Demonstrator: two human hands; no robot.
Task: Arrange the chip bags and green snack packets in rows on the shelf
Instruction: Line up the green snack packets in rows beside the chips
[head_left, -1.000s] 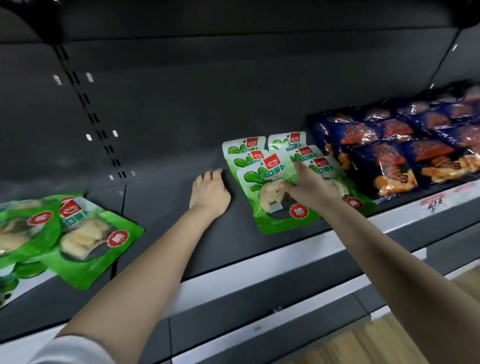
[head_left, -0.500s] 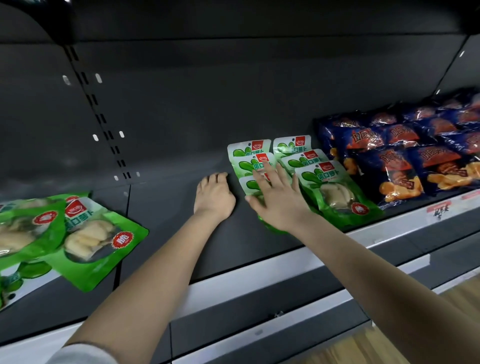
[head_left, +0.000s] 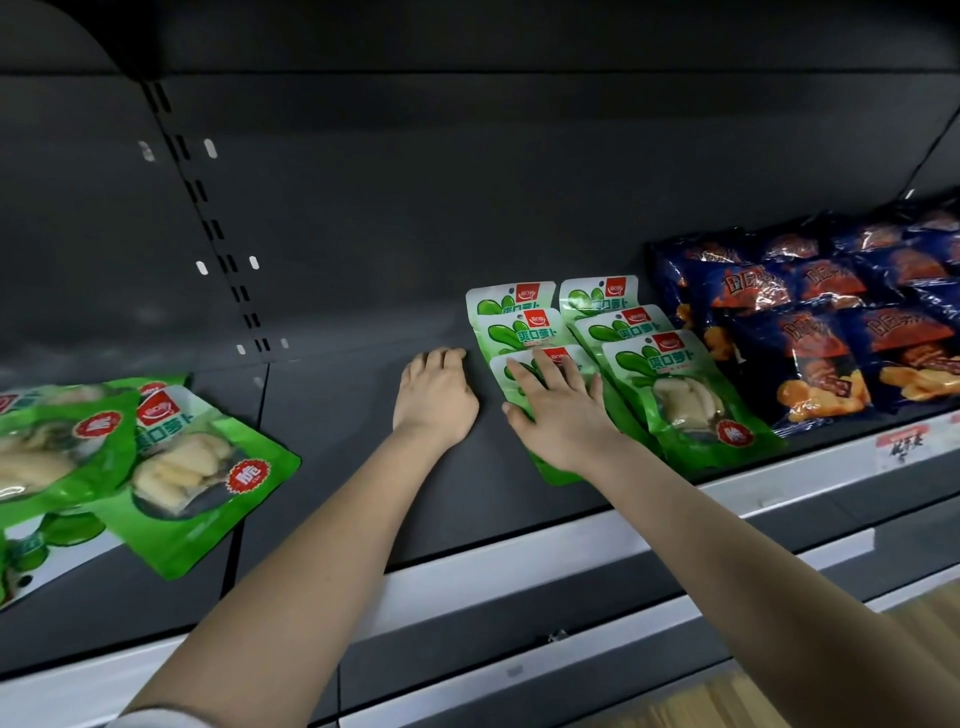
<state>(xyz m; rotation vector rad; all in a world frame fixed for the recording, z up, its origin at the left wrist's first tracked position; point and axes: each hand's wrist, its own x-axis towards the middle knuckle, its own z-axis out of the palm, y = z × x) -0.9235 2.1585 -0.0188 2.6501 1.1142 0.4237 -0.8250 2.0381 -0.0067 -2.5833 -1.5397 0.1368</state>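
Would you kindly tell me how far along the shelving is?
Done: the blue chip bags lie in rows at right, with two rows of green packets beside them. In hand: the right hand presses on the front-left packet; the left hand rests on the shelf. Left: the loose packets far left.

snack packets left of chip bags

I see glossy green plastic snack packets lying flat mid-shelf in two overlapping columns of three, tops toward the back. Dark blue foil chip bags lie in overlapping rows just right of them. Loose green packets are heaped askew far left on the dark grey metal shelf.
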